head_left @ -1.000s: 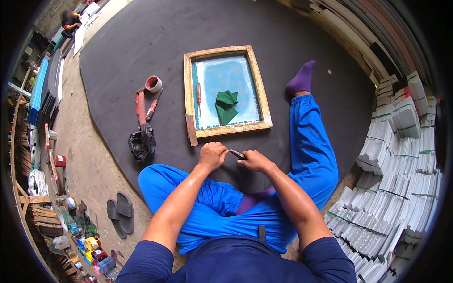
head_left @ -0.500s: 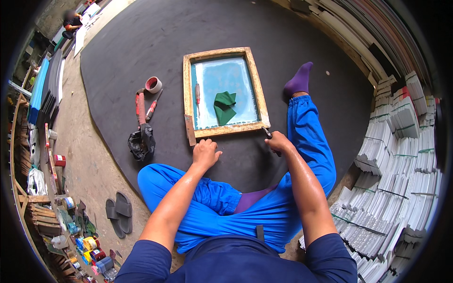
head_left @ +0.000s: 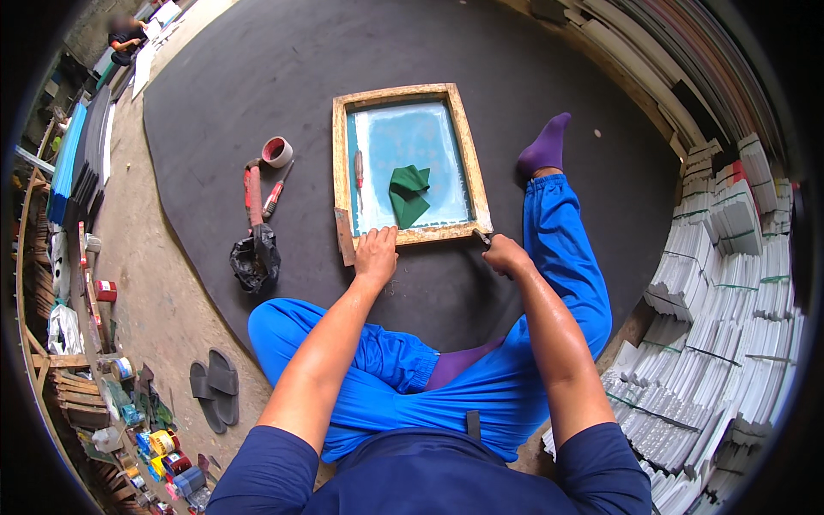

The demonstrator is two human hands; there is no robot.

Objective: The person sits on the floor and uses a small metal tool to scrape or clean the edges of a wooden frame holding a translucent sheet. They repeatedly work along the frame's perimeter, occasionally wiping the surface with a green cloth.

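Observation:
In front of me on the black mat lies a wooden-framed printing screen (head_left: 463, 146) with blue-and-white mesh. My left hand (head_left: 376, 251) rests on its near rail, fingers stretched out and holding nothing. My right hand (head_left: 506, 257) is closed round a dark-handled tool (head_left: 484, 238), its tip against the near right corner; the fist hides most of it. A folded green cloth (head_left: 410, 196) lies on the mesh, beside a slim tool with a red handle (head_left: 359, 174) along the left rail. A flat brown strip (head_left: 344, 236) sits at the near left corner.
Left of the screen lie a hammer with a red handle (head_left: 254, 193), a red-and-white screwdriver (head_left: 275, 199), a tape roll (head_left: 276, 152) and a black plastic bag (head_left: 254, 259). Sandals (head_left: 215, 390) sit beyond the mat. Bundled white stacks (head_left: 712, 283) line the right. Another person (head_left: 126, 40) sits far left.
My left hand has moved forward from the mat onto the near rail, its fingers now laid over the wood. My right hand stays at the corner with its tool, barely shifted.

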